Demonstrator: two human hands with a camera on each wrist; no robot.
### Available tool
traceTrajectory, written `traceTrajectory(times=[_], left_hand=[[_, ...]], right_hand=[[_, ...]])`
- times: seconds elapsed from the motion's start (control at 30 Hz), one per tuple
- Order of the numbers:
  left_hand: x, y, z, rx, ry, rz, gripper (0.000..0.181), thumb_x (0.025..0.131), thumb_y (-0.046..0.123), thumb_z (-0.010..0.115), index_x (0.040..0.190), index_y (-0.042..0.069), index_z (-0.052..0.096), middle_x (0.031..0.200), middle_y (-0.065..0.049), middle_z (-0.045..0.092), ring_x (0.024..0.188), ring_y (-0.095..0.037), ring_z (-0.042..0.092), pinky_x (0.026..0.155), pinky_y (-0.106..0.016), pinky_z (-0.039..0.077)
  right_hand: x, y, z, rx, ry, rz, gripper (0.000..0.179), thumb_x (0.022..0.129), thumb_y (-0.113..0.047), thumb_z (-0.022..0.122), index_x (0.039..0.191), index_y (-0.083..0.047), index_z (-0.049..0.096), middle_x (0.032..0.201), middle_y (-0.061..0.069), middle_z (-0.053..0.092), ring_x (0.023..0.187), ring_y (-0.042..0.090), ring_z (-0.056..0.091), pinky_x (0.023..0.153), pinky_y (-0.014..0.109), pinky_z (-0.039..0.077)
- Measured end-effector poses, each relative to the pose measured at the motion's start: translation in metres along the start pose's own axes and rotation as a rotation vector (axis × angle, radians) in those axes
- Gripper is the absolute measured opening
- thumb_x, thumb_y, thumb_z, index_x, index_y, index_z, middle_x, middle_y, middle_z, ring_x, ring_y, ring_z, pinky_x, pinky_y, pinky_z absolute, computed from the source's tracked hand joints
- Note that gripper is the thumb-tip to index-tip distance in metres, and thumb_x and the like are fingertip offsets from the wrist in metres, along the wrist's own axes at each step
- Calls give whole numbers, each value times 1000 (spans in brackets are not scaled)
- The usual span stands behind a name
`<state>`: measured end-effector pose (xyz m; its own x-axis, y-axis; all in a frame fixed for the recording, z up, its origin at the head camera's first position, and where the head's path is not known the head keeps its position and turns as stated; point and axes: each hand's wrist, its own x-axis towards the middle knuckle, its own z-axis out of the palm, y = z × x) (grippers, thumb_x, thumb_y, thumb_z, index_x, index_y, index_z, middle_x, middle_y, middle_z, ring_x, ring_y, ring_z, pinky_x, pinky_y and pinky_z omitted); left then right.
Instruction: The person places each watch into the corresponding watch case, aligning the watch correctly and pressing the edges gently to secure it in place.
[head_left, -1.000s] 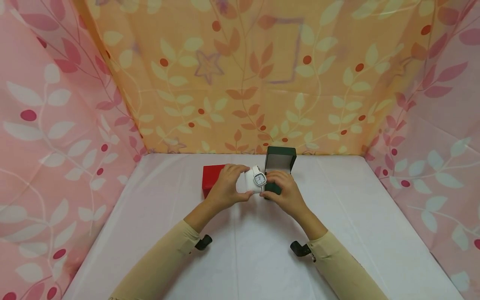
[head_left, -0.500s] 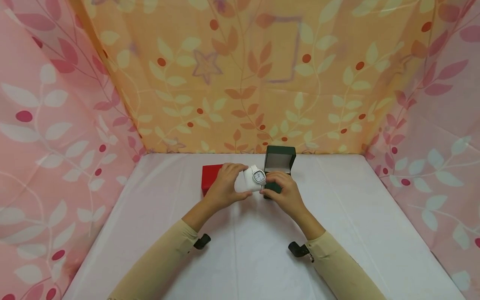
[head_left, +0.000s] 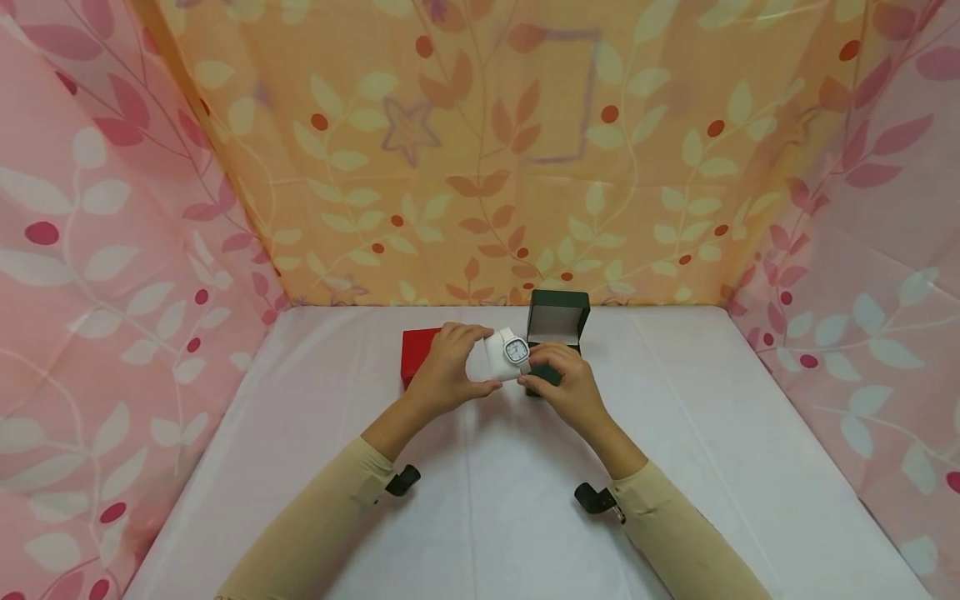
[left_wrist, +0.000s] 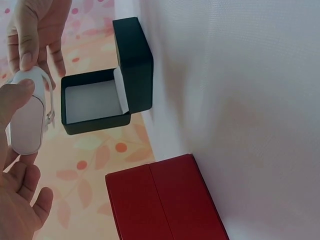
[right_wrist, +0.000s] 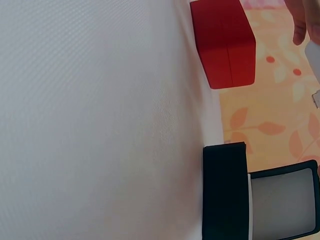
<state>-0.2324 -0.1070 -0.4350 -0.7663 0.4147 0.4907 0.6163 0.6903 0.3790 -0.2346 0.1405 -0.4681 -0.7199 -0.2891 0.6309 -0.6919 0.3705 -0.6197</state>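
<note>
A white wristwatch (head_left: 516, 350) sits around a white cushion (head_left: 498, 363), raised in front of the boxes. My left hand (head_left: 448, 372) grips the cushion between thumb and fingers at its upper and lower edges. At the other end, my right hand (head_left: 572, 382) pinches with thumb and fingertips right at the watch and its strap. The left wrist view shows the cushion's plain side (left_wrist: 27, 122), the left thumb pressed on it and the strap standing off one side. Behind the right hand, a dark green watch box (head_left: 558, 321) stands with its lid raised and a pale lining.
A closed red box (head_left: 417, 354) stands behind my left hand, partly hidden by it. Both boxes rest on a white-covered table (head_left: 480, 517). Patterned cloth walls (head_left: 480, 150) rise at the back and on both sides. Small black cameras (head_left: 402, 481) hang at the wrists.
The watch and cushion have shifted slightly up and left and turned a little, with the strap's lower part showing more. Both hands keep their grip; the boxes stay put.
</note>
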Motion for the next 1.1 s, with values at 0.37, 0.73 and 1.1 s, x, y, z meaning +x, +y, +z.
traceTrajectory(times=[0.37, 0.73, 1.1], left_hand=[[0, -2, -3, 12, 27, 19, 80, 72, 39, 94, 137, 10, 58, 134, -4, 62, 123, -23, 48, 104, -45, 43], [1, -3, -6, 58, 31, 27, 78, 71, 40, 94, 135, 10, 60, 130, -3, 65, 119, -22, 50, 103, -44, 43], [2, -6, -7, 61, 39, 51, 76, 72, 37, 94, 134, 9, 60, 129, -3, 65, 117, -23, 50, 103, -42, 42]], right_hand=[[1, -3, 5, -14, 43, 10, 22, 76, -15, 91, 92, -13, 76, 110, 2, 74, 113, 24, 65, 104, 46, 45], [0, -7, 12, -46, 67, 30, 21, 76, -16, 92, 90, -12, 77, 110, 4, 74, 111, 23, 65, 103, 48, 43], [-3, -7, 20, -103, 113, -7, 21, 77, -19, 92, 91, -12, 78, 105, 2, 75, 108, 23, 65, 99, 47, 45]])
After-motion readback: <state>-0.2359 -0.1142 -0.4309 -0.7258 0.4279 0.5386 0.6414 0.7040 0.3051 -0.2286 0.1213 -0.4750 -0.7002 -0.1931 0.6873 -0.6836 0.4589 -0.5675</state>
